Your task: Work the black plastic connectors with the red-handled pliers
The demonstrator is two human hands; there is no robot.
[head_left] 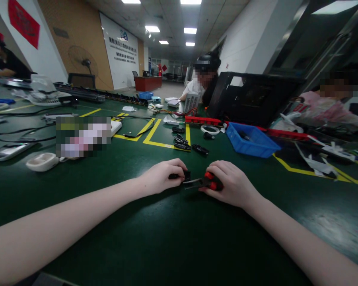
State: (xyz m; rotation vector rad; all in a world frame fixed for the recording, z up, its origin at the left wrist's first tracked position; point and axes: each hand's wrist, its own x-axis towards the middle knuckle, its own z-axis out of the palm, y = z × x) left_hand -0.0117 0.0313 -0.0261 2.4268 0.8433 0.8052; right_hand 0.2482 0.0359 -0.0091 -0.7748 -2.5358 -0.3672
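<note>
Over the green table, my left hand (164,175) is closed around a small black part (187,174), most of it hidden by the fingers. My right hand (231,182) grips red-handled pliers (197,182), their metal jaws pointing left at the black part. The jaw tips are close to or touching that part; I cannot tell which. Beyond the hands lie several similar black pieces (181,140), and one more black piece (200,149) sits just to their right.
A blue bin (252,143) stands at the right, near a coiled white cable (210,129). To the left are a beige case (42,162) and a phone (10,151). Behind rises a large black panel (250,97). Yellow tape (155,143) marks the green tabletop (155,238). Other people sit around it.
</note>
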